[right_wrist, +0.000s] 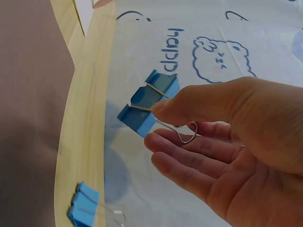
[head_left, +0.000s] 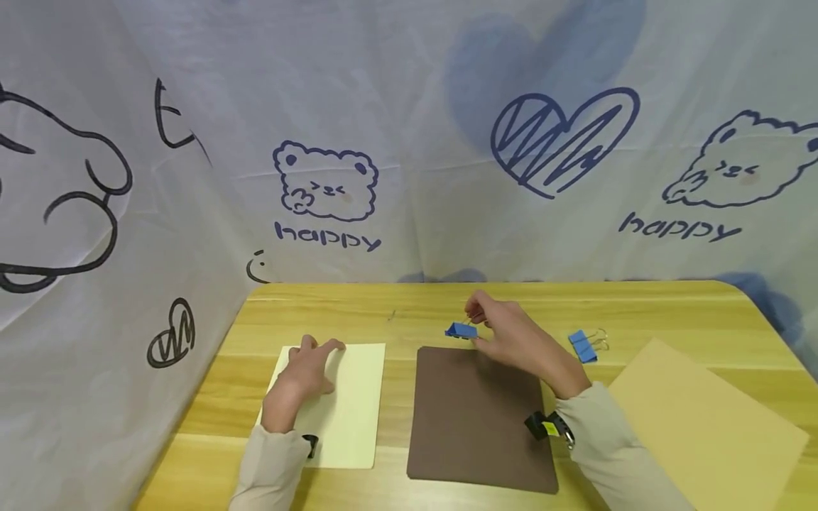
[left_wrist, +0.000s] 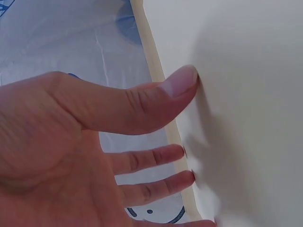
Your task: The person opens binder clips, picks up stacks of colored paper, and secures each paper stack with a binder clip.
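Between the thumb and fingers of my right hand (head_left: 511, 332) is a blue binder clip (right_wrist: 149, 101), pinched by its wire handles above the far edge of the dark brown sheet stack (head_left: 479, 426). One wire loop shows behind the thumb in the right wrist view. My left hand (head_left: 308, 372) rests with spread fingertips on the pale yellow paper (head_left: 351, 419) to the left. In the left wrist view its thumb (left_wrist: 180, 85) and fingers reach onto the pale sheet (left_wrist: 251, 94).
A second blue binder clip (head_left: 583, 346) lies on the wooden table (head_left: 396, 319) right of the brown stack. A tan sheet (head_left: 709, 426) lies angled at the right. White cloth with drawings (head_left: 422, 142) hangs behind and at the sides.
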Demonstrator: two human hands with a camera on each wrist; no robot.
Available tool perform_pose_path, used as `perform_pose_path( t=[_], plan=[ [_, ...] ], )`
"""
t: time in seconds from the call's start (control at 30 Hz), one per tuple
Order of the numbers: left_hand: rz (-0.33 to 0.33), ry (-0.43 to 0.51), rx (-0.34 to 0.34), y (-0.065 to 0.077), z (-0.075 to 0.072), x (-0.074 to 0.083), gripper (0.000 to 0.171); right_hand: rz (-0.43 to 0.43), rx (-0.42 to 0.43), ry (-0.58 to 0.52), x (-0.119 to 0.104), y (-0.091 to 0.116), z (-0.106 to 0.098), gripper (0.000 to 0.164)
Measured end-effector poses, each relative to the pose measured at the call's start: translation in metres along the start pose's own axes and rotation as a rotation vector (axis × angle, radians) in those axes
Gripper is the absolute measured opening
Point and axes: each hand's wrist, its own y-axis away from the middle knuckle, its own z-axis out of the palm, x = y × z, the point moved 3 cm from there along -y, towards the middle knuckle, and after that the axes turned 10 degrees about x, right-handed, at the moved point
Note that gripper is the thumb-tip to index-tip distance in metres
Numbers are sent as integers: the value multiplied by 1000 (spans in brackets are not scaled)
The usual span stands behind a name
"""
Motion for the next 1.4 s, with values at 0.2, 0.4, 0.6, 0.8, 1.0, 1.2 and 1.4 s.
perform_pose_path(
  t=[0.2,0.4,0.6,0.8,1.0,1.2,1.4],
  plan=[
    [42,-13,13,-8,0,1,66,-5,30,24,7,17,-17,39],
    [104,-10,24,-12,1,1,64,26,70,29,11,33,-36,42],
    [125,-11,26,-14,4,4,64,73,93,36,22,53,-57,41],
    [147,-1,30,-15,6,0,66,144,82,58,33,76,-83,39],
    [191,36,37,-14,2,-8,64,189,76,63,40,86,-101,42],
    [236,38,42,-16,2,-10,57,216,80,90,47,94,-112,45],
    [221,24,38,-17,3,-6,57,246,82,110,55,104,-121,44]
  ],
)
